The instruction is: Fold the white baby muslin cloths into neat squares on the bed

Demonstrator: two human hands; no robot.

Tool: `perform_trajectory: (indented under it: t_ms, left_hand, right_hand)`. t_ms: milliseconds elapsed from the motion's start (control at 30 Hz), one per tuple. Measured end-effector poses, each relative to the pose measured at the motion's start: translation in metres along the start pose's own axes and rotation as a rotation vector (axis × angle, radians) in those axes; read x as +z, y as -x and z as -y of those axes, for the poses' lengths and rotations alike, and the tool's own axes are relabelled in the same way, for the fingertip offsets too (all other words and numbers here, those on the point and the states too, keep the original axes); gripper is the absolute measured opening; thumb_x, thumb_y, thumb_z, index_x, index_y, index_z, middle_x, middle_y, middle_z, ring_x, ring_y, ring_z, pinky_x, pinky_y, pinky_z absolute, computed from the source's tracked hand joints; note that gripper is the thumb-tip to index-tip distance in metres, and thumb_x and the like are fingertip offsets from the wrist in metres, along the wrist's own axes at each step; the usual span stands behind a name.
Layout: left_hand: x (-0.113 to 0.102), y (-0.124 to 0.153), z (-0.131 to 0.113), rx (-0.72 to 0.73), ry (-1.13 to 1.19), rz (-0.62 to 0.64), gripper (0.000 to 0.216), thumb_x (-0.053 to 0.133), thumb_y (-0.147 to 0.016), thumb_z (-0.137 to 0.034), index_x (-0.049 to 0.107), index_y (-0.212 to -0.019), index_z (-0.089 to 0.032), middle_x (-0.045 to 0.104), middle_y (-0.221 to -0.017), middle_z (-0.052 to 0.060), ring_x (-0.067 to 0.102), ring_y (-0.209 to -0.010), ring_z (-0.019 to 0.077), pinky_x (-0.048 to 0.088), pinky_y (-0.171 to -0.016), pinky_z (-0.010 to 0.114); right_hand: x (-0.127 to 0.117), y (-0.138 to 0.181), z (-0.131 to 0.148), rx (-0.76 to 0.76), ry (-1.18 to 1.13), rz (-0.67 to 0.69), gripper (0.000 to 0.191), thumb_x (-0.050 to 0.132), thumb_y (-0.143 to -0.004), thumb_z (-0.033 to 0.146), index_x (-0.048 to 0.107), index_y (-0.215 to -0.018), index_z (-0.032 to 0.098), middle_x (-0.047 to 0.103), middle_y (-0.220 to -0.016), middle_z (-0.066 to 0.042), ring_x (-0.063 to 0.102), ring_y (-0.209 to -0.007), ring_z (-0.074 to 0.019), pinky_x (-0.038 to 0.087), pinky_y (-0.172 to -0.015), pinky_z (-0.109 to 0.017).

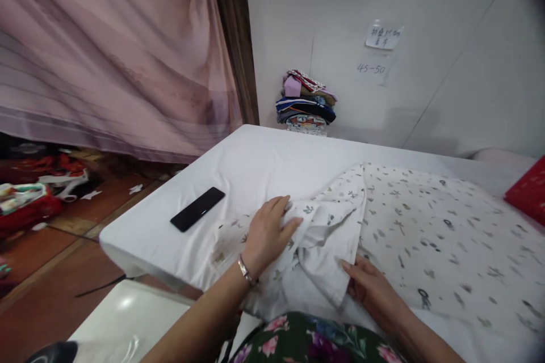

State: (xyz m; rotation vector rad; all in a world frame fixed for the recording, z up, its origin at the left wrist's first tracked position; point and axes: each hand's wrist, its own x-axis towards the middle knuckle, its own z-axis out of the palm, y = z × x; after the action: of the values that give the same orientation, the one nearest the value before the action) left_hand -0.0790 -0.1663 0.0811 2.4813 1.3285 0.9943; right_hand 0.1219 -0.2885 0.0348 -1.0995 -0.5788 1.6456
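A white garment (426, 221) printed with small grey and green motifs lies spread on the white-covered table (255, 164). Its left part is bunched into a fold. My left hand (268, 232), with a bracelet at the wrist, lies on that bunched cloth, fingers close together and pressing down on the fabric. My right hand (372, 286) is at the near edge, its fingers tucked under the lower corner of the fold and gripping the cloth.
A black phone (197, 209) lies on the table's left part. A stack of folded clothes (307, 103) stands at the far edge against the wall. A red object (528, 190) sits at the right. A pink curtain (114, 51) hangs on the left, above cluttered floor.
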Motion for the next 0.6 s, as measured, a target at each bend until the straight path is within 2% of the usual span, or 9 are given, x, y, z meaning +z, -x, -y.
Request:
perform_trajectory:
  t_ms: [67, 133, 300, 400, 467, 533, 600]
  left_hand:
    - [-0.001, 0.012, -0.008, 0.054, -0.047, -0.04, 0.053, 0.06, -0.077, -0.041, 0.045, -0.123, -0.018, 0.051, -0.122, 0.011, 0.048, -0.113, 0.0248, 0.039, -0.095, 0.039]
    - [0.001, 0.025, -0.012, 0.068, -0.075, -0.048, 0.052, 0.062, -0.075, -0.039, 0.046, -0.12, -0.017, 0.052, -0.119, 0.012, 0.047, -0.112, 0.0266, 0.039, -0.095, 0.042]
    - [0.001, 0.045, -0.009, 0.104, -0.033, -0.092, 0.013, 0.052, -0.082, -0.019, 0.054, -0.094, -0.017, 0.058, -0.098, 0.009, 0.053, -0.096, 0.0218, 0.043, -0.085, 0.039]
    - [-0.009, 0.048, -0.016, 0.254, 0.082, -0.099, 0.012, 0.047, -0.083, -0.011, 0.055, -0.089, -0.018, 0.058, -0.098, 0.008, 0.053, -0.096, 0.019, 0.043, -0.085, 0.036]
    - [-0.017, 0.05, -0.024, 0.406, 0.171, 0.013, 0.016, 0.045, -0.083, -0.01, 0.055, -0.092, -0.018, 0.059, -0.101, 0.007, 0.054, -0.098, 0.0172, 0.043, -0.085, 0.034]
    - [-0.021, 0.054, -0.031, 0.516, 0.232, 0.2, 0.017, 0.043, -0.084, -0.011, 0.056, -0.093, -0.019, 0.061, -0.097, 0.005, 0.056, -0.094, 0.0152, 0.044, -0.084, 0.031]
    - [-0.023, 0.059, -0.032, 0.517, 0.248, 0.298, 0.017, 0.043, -0.086, -0.013, 0.057, -0.094, -0.02, 0.063, -0.092, 0.003, 0.057, -0.089, 0.0149, 0.045, -0.083, 0.03]
  right_hand:
    - [0.0, 0.004, -0.005, -0.042, -0.005, -0.004, 0.045, 0.065, -0.075, 0.039, 0.059, -0.116, 0.019, 0.065, -0.108, -0.01, 0.06, -0.096, -0.0267, 0.045, -0.084, -0.041]
    - [0.0, 0.008, -0.008, -0.074, 0.015, 0.003, 0.043, 0.064, -0.076, 0.037, 0.061, -0.114, 0.018, 0.065, -0.107, -0.01, 0.059, -0.099, -0.0273, 0.043, -0.088, -0.042]
    - [-0.005, 0.017, -0.01, -0.136, 0.233, 0.038, 0.04, 0.065, -0.075, 0.039, 0.064, -0.11, 0.02, 0.066, -0.107, -0.008, 0.059, -0.098, -0.0281, 0.043, -0.088, -0.044]
    - [-0.004, 0.02, -0.006, -0.319, 0.449, 0.064, 0.049, 0.068, -0.072, 0.035, 0.058, -0.118, 0.023, 0.058, -0.121, -0.008, 0.049, -0.114, -0.0281, 0.035, -0.098, -0.043]
    - [-0.001, 0.019, -0.004, -0.415, 0.568, 0.098, 0.054, 0.068, -0.072, 0.033, 0.053, -0.123, 0.022, 0.052, -0.128, -0.008, 0.043, -0.12, -0.0275, 0.031, -0.102, -0.042]
    - [0.001, 0.018, -0.005, -0.436, 0.647, 0.123, 0.053, 0.065, -0.075, 0.034, 0.051, -0.124, 0.021, 0.052, -0.128, -0.008, 0.045, -0.118, -0.0273, 0.032, -0.102, -0.043]
    - [0.002, 0.016, -0.008, -0.424, 0.668, 0.094, 0.05, 0.062, -0.077, 0.035, 0.051, -0.123, 0.021, 0.053, -0.126, -0.008, 0.048, -0.115, -0.0269, 0.034, -0.1, -0.043]
